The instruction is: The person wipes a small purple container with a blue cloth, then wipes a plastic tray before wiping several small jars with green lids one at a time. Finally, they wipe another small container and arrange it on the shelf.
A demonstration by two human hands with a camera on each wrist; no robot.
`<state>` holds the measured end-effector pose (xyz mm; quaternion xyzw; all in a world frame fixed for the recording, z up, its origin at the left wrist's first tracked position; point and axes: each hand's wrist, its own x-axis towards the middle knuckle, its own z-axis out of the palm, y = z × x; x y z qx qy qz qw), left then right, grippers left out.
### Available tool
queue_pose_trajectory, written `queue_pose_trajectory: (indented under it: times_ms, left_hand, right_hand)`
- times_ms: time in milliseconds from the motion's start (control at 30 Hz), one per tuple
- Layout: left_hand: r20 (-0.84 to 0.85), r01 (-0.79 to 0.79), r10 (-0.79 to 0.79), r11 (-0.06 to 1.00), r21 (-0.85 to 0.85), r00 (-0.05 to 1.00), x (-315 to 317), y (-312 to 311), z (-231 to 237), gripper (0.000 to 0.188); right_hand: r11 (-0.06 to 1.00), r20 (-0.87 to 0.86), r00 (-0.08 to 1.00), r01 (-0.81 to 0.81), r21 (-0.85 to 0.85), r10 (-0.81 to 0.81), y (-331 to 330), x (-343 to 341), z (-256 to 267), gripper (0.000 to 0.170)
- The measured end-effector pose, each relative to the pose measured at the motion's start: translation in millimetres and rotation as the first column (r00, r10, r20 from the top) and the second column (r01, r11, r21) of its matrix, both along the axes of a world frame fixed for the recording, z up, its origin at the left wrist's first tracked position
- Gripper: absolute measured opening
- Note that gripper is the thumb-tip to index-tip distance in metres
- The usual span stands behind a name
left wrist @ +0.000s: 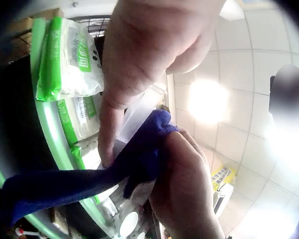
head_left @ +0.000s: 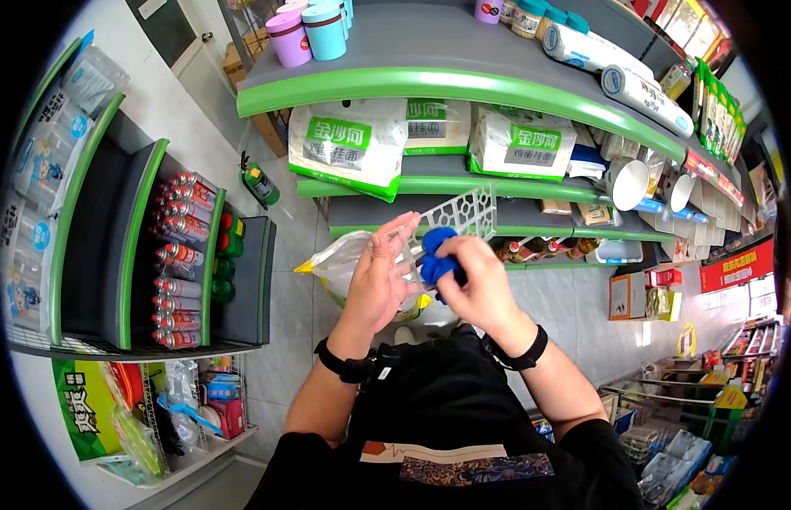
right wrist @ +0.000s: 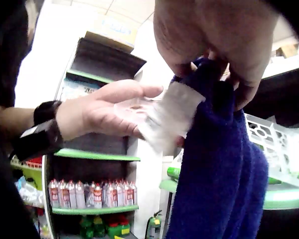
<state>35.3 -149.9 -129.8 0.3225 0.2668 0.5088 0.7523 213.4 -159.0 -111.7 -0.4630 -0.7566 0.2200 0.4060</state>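
Observation:
My right hand (head_left: 479,285) grips a bunched dark blue cloth (head_left: 438,259); in the right wrist view the cloth (right wrist: 219,164) hangs down in folds from the fingers. My left hand (head_left: 380,276) has its fingers extended and its palm facing the cloth. Against that palm lies a translucent plastic piece (right wrist: 172,117), with the cloth right beside it. Beyond both hands a clear plastic panel with cut-out holes (head_left: 467,212) slants up to the right; the cloth hides where it meets the hands. In the left wrist view a straight finger lies along a translucent wall (left wrist: 139,114).
Behind my left hand shows a clear bag with a yellow corner (head_left: 331,255). Ahead, green-edged shelves (head_left: 429,81) hold noodle packs (head_left: 348,144), cups and rolls. On the left a shelf carries several spray-type cans (head_left: 178,255), with a fire extinguisher (head_left: 259,183) near it.

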Motion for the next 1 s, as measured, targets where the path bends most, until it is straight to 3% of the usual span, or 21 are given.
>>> queue_pose_trajectory:
  times_ms: [67,267,367,467,533,733,767,1000]
  left_hand:
    - [0.015,0.030,-0.030,0.999,-0.037,0.999,1.3,-1.3,4.2,0.068]
    - [-0.030,-0.036,0.038,0.996,0.079,0.999,11.4,6.8,-13.0,0.075]
    - [0.022,-0.033,0.034,0.999,-0.012,0.999,1.5,2.9,1.5,0.072]
    - [0.013,0.086,-0.086,0.996,0.017,0.996,-0.8,2.3,7.1,0.071]
    - [-0.004,0.039,-0.039,0.998,0.050,0.999,2.5,3.8,1.0,0.070]
    - [-0.049,0.026,-0.025,0.999,0.031,0.999,-2.3,0.9,-10.9,0.074]
    - [-0.046,0.030,-0.029,0.999,0.017,0.999,-2.2,-0.4,-8.6,0.074]
    - [-0.003,0.084,-0.084,0.996,-0.029,0.996,4.5,-4.4,-0.8,0.072]
  right_hand:
    - [0.985,-0.101,0.980,0.170,-0.017,-0.171,3.5,-6.0,0.5,0.028]
    - [0.987,0.016,1.000,0.003,0.161,-0.006,-2.8,-24.5,0.6,0.024]
    - [0.991,-0.015,0.998,-0.059,0.117,0.061,1.3,-12.1,-3.2,0.025]
    - [0.989,0.010,1.000,-0.013,0.150,0.012,9.6,-8.8,-1.7,0.025]
    - [0.987,-0.017,1.000,0.003,0.163,0.000,11.2,-14.5,2.1,0.025]
    - [0.978,0.100,0.972,-0.208,-0.031,0.210,6.6,2.0,1.3,0.025]
    - [0.972,0.125,0.969,-0.223,0.068,0.213,4.8,2.9,-2.3,0.026]
    - [0.971,0.184,0.983,-0.046,0.236,0.002,8.8,-6.4,-0.2,0.027]
